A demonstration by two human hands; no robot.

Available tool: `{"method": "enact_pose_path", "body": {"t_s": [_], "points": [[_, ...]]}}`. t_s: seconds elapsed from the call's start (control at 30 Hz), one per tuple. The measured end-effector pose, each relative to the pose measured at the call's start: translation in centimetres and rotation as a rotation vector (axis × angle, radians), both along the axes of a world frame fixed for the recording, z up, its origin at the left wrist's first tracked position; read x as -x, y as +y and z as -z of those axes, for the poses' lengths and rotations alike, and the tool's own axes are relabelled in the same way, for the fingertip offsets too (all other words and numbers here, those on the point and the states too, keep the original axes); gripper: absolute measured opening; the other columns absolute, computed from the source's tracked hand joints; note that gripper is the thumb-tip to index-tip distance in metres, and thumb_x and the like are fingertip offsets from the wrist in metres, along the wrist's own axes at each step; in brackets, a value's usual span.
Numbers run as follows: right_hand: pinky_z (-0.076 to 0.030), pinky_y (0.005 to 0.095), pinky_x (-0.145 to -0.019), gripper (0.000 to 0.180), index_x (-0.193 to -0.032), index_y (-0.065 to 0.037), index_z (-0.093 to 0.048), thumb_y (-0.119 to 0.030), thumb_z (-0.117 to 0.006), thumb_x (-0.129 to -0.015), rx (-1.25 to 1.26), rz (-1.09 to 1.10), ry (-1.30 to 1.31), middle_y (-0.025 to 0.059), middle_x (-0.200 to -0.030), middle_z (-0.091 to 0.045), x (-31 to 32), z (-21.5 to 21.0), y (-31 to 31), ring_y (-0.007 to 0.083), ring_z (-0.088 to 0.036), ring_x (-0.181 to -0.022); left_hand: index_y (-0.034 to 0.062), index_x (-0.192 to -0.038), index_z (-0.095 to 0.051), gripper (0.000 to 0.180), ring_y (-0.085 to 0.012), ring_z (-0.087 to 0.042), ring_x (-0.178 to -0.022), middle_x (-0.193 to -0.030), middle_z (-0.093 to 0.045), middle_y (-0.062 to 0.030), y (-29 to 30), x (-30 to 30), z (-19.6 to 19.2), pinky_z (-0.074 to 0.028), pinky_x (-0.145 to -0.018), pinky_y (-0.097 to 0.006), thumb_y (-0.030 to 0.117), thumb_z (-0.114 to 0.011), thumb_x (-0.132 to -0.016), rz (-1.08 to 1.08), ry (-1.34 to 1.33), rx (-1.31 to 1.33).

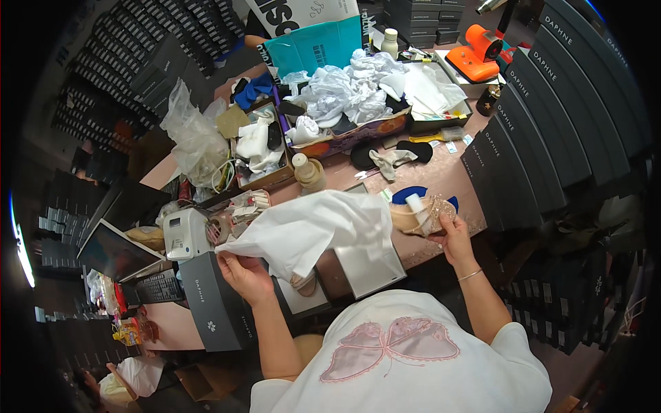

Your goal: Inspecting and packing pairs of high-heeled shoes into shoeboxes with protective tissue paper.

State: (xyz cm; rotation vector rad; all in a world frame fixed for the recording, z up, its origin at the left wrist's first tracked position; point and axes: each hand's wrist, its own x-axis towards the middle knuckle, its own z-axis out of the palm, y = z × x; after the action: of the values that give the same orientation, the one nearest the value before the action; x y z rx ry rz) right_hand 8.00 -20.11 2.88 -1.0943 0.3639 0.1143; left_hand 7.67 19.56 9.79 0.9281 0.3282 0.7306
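My left hand (pixel 242 272) pinches the corner of a sheet of white tissue paper (pixel 310 230), lifted and spread over the pink table (pixel 447 180). Under the sheet lies an open white shoe box (pixel 372 265), and the tip of a beige shoe (pixel 303 282) peeks out below the paper. My right hand (pixel 456 234) holds a beige glittery shoe (pixel 420 215) stuffed with white paper, just right of the sheet. A dark blue oval insole (pixel 407 193) sits behind that shoe.
A grey shoe box lid (pixel 217 303) stands by my left hand, beside a white label printer (pixel 184 234). Crumpled white paper fills a cardboard box (pixel 351 89). Dark grey shoe boxes (pixel 544 131) stack at the right. A monitor (pixel 113 251), keyboard (pixel 160 287) and orange device (pixel 478 55) are around.
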Motion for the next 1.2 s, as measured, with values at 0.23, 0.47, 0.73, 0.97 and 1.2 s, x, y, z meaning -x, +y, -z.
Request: {"method": "enact_pose_path", "body": {"t_s": [0.23,0.47,0.73,0.97,1.2], "points": [[-0.059,0.0288,-0.069,0.028,-0.117,-0.001,-0.054,-0.02,-0.051,-0.097,0.076,0.131,0.046,0.0097,-0.105,-0.064,-1.7,4.2,0.9,0.0173,-0.066,-0.087,0.0027,-0.113,-0.051,0.026,-0.0225,-0.062,-0.093,-0.104,-0.062,-0.0117,-4.8,1.3,-0.5,-0.045,-0.097,-0.042,0.024,-0.044,-0.101,0.371,-0.176,-0.126],[-0.059,0.0301,-0.071,0.028,-0.12,0.0,-0.052,-0.015,-0.051,-0.096,-0.011,0.105,-0.001,0.0115,-0.108,-0.063,-2.7,0.8,4.0,0.0194,-0.066,-0.09,0.0008,-0.107,-0.062,0.028,-0.0179,-0.062,-0.079,-0.083,-0.063,-0.0156,-12.9,3.1,19.0,-0.05,-0.073,-0.033,0.024,-0.06,-0.09,1.578,0.387,-1.701],[-0.056,0.0362,-0.083,0.059,-0.138,-0.004,-0.036,-0.015,-0.063,-0.088,-0.015,-0.466,0.193,0.0144,-0.126,-0.051,4.1,-4.8,10.4,0.023,-0.059,-0.106,-0.002,-0.121,-0.049,0.057,-0.0285,-0.061,-0.103,-0.11,-0.06,-0.0175,-13.5,-1.7,8.2,-0.052,-0.085,-0.042,0.049,-0.044,-0.096,0.88,0.218,0.479],[-0.047,0.0306,-0.085,0.06,-0.128,-0.006,-0.048,-0.014,-0.076,-0.076,0.753,-0.878,-0.522,0.0125,-0.119,-0.05,-0.5,-6.7,8.7,0.0233,-0.049,-0.115,-0.0006,-0.114,-0.052,0.049,-0.0256,-0.062,-0.099,-0.106,-0.061,-0.016,-12.0,1.8,8.4,-0.053,-0.086,-0.042,0.044,-0.044,-0.097,0.983,0.387,0.59],[-0.048,0.0262,-0.076,0.028,-0.118,-0.006,-0.057,-0.014,-0.061,-0.091,0.093,-1.041,0.007,0.0043,-0.111,-0.056,0.9,-2.8,7.4,0.0111,-0.054,-0.093,0.0004,-0.123,-0.049,0.044,-0.0215,-0.061,-0.1,-0.11,-0.058,-0.0127,-11.7,5.0,7.8,-0.055,-0.084,-0.038,0.034,-0.054,-0.095,0.84,0.468,0.541]]}}
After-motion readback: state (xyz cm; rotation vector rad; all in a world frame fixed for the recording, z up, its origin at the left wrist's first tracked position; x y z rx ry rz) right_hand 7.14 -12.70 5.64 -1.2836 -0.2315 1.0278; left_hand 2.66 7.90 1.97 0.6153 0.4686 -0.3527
